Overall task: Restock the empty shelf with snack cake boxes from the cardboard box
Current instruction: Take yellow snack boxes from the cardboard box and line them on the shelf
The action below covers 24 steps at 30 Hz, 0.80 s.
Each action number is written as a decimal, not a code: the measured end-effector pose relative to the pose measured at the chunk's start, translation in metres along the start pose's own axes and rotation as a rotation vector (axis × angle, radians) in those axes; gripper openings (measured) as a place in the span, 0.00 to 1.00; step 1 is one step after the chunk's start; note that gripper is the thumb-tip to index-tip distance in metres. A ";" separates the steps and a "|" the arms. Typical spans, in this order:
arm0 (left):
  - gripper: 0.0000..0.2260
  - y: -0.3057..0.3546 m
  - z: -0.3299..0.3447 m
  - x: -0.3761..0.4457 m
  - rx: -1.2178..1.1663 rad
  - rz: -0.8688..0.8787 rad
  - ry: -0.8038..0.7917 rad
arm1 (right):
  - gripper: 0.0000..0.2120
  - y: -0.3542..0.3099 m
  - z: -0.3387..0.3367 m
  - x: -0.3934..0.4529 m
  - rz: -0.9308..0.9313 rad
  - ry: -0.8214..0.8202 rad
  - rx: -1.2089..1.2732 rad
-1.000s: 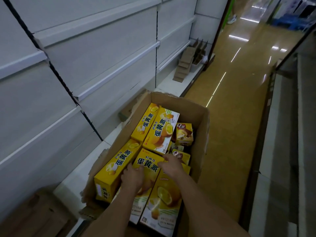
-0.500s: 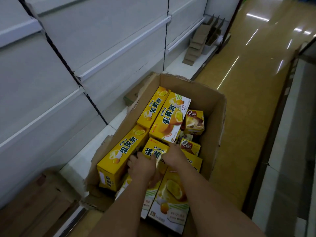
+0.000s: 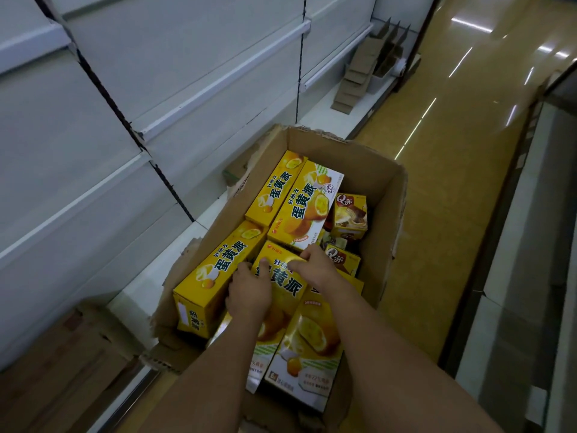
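An open cardboard box (image 3: 371, 170) stands on the floor beside empty white shelves (image 3: 175, 98). Inside lie several long yellow snack cake boxes and a few small brown-and-yellow ones (image 3: 349, 214). Both hands are on one yellow snack cake box (image 3: 288, 287) in the middle of the carton. My left hand (image 3: 248, 292) grips its left edge, thumb on the top face. My right hand (image 3: 315, 267) grips its far end, fingers curled over the edge. That end is tilted up slightly.
The lowest shelf board (image 3: 146, 289) runs along the left of the carton. Flattened cardboard (image 3: 53, 364) lies at the lower left. Folded cardboard dividers (image 3: 365, 70) sit on the far shelf. A glossy yellow aisle floor (image 3: 462, 145) stretches right, with another fixture (image 3: 530, 245) beyond.
Both hands have closed on the middle yellow box and its far end has tipped up. The camera has moved closer and tilted down.
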<state>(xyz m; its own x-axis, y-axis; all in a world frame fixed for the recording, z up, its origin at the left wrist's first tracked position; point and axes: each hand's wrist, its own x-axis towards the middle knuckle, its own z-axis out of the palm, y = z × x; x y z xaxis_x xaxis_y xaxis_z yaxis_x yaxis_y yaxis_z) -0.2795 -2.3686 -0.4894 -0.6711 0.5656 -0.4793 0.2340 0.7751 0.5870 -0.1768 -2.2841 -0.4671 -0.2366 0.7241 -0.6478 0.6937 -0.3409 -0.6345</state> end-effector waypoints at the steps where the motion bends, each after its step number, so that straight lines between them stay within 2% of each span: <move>1: 0.26 0.000 -0.001 -0.001 -0.004 0.014 0.010 | 0.13 -0.002 -0.001 -0.001 0.005 -0.011 0.023; 5: 0.26 0.002 -0.007 -0.008 -0.064 0.058 0.035 | 0.18 -0.005 -0.007 -0.009 0.026 -0.047 0.087; 7: 0.25 0.006 -0.010 -0.013 -0.069 0.063 0.047 | 0.30 -0.008 -0.008 -0.015 0.030 -0.060 0.144; 9: 0.25 0.011 -0.016 -0.020 -0.061 0.058 0.061 | 0.37 -0.013 -0.012 -0.023 0.002 -0.071 0.190; 12: 0.26 0.021 -0.024 -0.028 -0.054 0.068 0.080 | 0.37 -0.023 -0.018 -0.036 -0.048 -0.068 0.177; 15: 0.31 0.033 -0.033 -0.038 -0.085 0.187 0.042 | 0.38 -0.033 -0.026 -0.050 -0.084 -0.007 0.177; 18: 0.42 0.045 -0.046 -0.051 -0.156 0.256 -0.123 | 0.39 -0.044 -0.043 -0.062 -0.089 0.062 0.244; 20: 0.50 0.055 -0.052 -0.061 -0.008 0.333 -0.208 | 0.39 -0.052 -0.060 -0.071 -0.090 0.097 0.303; 22: 0.55 0.066 -0.053 -0.067 0.154 0.398 -0.203 | 0.39 -0.058 -0.073 -0.075 -0.089 0.095 0.328; 24: 0.57 0.076 -0.053 -0.074 0.178 0.423 -0.176 | 0.39 -0.063 -0.085 -0.085 -0.085 0.090 0.338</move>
<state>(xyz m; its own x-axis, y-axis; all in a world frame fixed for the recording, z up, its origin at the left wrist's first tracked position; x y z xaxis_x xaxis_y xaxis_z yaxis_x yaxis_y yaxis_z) -0.2494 -2.3663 -0.3741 -0.3660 0.8685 -0.3343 0.5873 0.4942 0.6410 -0.1421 -2.2734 -0.3363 -0.2123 0.8033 -0.5565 0.4062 -0.4454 -0.7979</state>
